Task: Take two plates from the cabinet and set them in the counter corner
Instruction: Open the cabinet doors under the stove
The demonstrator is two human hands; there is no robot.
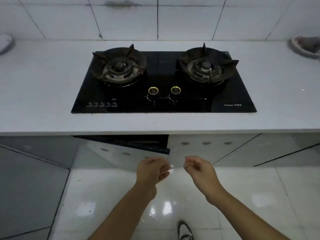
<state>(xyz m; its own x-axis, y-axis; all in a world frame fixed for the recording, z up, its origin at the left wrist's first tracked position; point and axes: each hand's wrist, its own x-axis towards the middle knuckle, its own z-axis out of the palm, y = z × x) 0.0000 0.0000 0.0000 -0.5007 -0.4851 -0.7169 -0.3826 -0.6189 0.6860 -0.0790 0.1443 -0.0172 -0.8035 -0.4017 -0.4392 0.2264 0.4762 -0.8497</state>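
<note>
No plates show in this view. Below the white counter (43, 101), the left cabinet door (121, 154) is swung partly outward. A dark gap (138, 141) shows behind it, and the inside of the cabinet is too dark to make out. My left hand (152, 170) is at that door's free edge with its fingers curled around it. The right cabinet door (207, 149) is closed. My right hand (199, 168) hovers in front of it, fingers curled, with nothing visible in them.
A black two-burner gas stove (162, 80) is set into the counter. A dish (304, 47) with something on it sits at the far right of the counter, and a white object (5, 43) at the far left. My shoe (185, 231) stands on the glossy tiled floor.
</note>
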